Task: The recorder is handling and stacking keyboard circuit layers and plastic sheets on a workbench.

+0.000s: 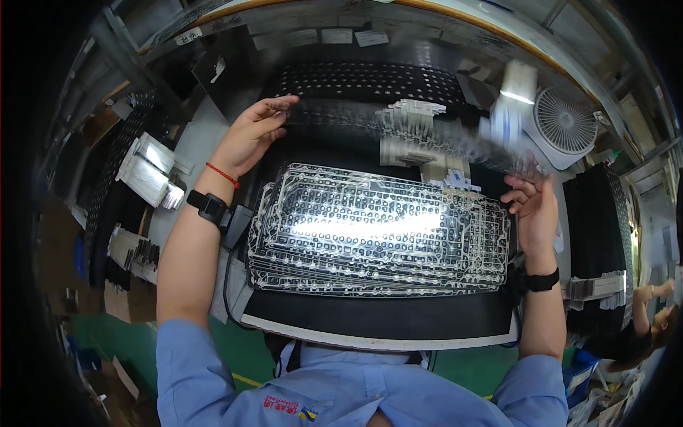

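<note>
A thin, clear keyboard membrane sheet (pixel 341 119) is stretched between my two hands above the far part of the bench, seen nearly edge-on and smeared by motion. My left hand (pixel 250 132) pinches its left end between thumb and fingers. At its lower right end, my right hand (pixel 535 210) grips it with curled fingers. Below, nearer to me, a stack of similar membrane sheets (pixel 370 245) with pale printed circuit lines lies slightly fanned on a black work surface (pixel 384 313). Glare covers the middle of the top sheet.
Behind the held sheet are a bundle of pale strips (pixel 409 153) and a dotted black sheet (pixel 356 82). A white fan (pixel 565 121) stands at the far right. More stacked sheets (pixel 146 171) lie on the left. Another person (pixel 644 331) is at the right edge.
</note>
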{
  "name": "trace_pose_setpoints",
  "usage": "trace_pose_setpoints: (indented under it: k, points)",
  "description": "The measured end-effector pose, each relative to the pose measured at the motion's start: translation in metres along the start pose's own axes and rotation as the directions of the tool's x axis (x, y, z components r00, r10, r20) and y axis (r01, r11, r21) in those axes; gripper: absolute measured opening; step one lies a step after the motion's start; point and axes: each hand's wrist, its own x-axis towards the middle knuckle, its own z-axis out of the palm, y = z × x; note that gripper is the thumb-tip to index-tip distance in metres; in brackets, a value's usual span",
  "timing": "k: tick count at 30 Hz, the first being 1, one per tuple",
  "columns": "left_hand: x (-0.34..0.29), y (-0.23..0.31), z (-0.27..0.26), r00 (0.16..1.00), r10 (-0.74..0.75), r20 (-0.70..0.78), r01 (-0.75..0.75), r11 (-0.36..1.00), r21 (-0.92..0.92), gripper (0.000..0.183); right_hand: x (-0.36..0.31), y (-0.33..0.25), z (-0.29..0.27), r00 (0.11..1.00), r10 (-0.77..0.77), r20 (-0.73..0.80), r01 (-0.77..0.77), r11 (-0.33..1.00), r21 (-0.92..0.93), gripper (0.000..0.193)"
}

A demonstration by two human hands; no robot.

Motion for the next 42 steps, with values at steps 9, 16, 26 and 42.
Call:
trace_pose_setpoints:
  k: [9,16,26,42]
  points:
    - [0.004,-0.001,0.001,0.987,-0.154,0.056,0.153,0.988,0.009,0.038,-0.004,0.000,0.004,0.993,-0.112,0.048,0.120,0.971,-0.207,0.038]
    - [0.007,-0.007,-0.005,0.966,-0.255,0.044,0.232,0.929,0.286,0.021,-0.003,0.002,0.002,0.988,-0.138,0.067,0.150,0.963,-0.222,0.036]
    - [0.010,-0.004,-0.003,0.938,-0.093,-0.335,0.087,0.996,-0.032,0.031,-0.004,0.001,0.002,0.993,-0.102,0.058,0.114,0.952,-0.284,0.035]
    - [0.002,0.000,0.003,0.951,-0.281,0.129,0.280,0.960,0.020,0.034,-0.003,0.007,0.003,0.994,0.028,0.102,0.024,0.881,-0.473,0.013]
